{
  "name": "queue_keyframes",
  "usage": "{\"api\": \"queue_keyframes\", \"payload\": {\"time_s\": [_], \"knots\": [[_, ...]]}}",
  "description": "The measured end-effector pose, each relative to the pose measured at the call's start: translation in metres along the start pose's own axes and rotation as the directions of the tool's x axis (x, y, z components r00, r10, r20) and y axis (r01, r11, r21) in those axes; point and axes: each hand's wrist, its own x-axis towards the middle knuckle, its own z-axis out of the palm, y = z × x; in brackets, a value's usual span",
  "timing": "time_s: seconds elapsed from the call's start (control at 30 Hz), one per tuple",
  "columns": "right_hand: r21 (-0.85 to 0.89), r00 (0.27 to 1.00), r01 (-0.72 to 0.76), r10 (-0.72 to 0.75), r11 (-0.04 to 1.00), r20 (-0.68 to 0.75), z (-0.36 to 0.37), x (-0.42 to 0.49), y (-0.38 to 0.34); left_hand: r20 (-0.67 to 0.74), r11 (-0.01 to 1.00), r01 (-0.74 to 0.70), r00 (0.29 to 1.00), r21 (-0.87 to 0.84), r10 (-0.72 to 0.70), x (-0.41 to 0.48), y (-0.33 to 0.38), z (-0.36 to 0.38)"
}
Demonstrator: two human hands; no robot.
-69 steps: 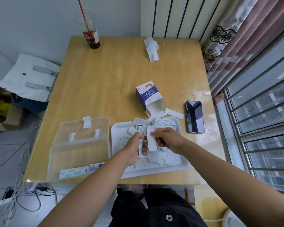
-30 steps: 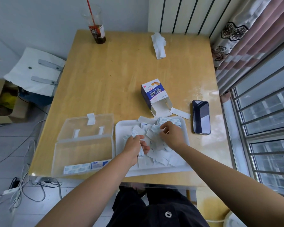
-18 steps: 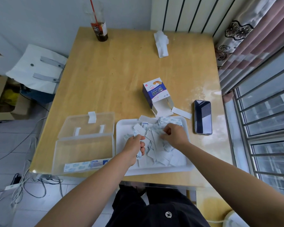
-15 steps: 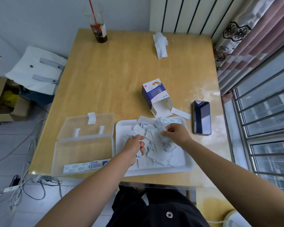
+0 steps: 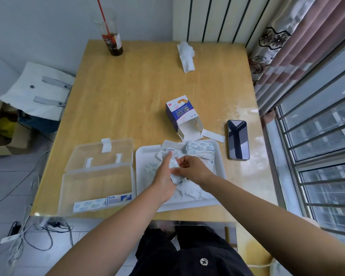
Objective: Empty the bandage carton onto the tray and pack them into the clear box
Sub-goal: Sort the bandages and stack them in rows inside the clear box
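The white tray [image 5: 141,156] lies near the table's front edge with several loose bandages [image 5: 189,193] scattered in it and a neat stack [image 5: 200,149] at its far right corner. Both hands meet over the tray's middle. My left hand [image 5: 164,174] holds a small bundle of bandages [image 5: 174,170] with its fingers stretched along it. My right hand [image 5: 193,169] pinches the same bundle from the right. The blue and white bandage carton [image 5: 179,114] lies open just beyond the tray. The clear box [image 5: 96,186] sits open to the left, a few bandages [image 5: 102,201] along its near wall.
A black phone [image 5: 238,139] lies right of the tray. A torn carton flap [image 5: 212,135] rests beside the carton. A cup with a red straw [image 5: 112,40] and a crumpled white tissue [image 5: 185,54] stand at the table's far edge. Window bars run along the right.
My right hand came back from the tray's far right to meet my left hand. My left hand's fingers stretched out along the bundle that both hands now hold.
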Motion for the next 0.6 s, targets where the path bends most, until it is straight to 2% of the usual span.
{"api": "queue_keyframes", "payload": {"time_s": [0.1, 0.23, 0.3, 0.33, 0.43, 0.6], "knots": [[-0.044, 1.0, 0.005, -0.006, 0.999, -0.013, 0.002, -0.005, 0.006, -0.066, 0.994, -0.06, 0.996, 0.091, 0.066, 0.003, -0.006, -0.008], [-0.007, 0.99, -0.04, 0.041, 0.999, 0.136, -0.005, -0.014, 0.01, 0.074, 0.989, -0.079, 0.995, 0.127, 0.069, -0.006, -0.007, -0.012], [-0.047, 0.991, 0.008, -0.001, 0.999, 0.132, -0.012, -0.016, 0.015, 0.091, 0.969, -0.128, 0.99, 0.212, 0.111, -0.008, -0.009, -0.017], [-0.139, 0.995, 0.045, -0.032, 0.989, 0.091, -0.016, -0.015, 0.019, 0.073, 0.936, -0.181, 0.983, 0.302, 0.167, -0.007, -0.011, -0.023], [-0.497, 0.99, 0.124, -0.144, 0.859, -0.002, -0.027, -0.014, 0.032, 0.059, 0.74, -0.301, 0.94, 0.601, 0.335, -0.001, -0.018, -0.044], [-0.783, 0.942, 0.227, -0.334, 0.58, 0.026, -0.02, -0.021, 0.056, 0.18, 0.339, -0.305, 0.918, 0.89, 0.354, 0.007, -0.031, -0.063]]}}
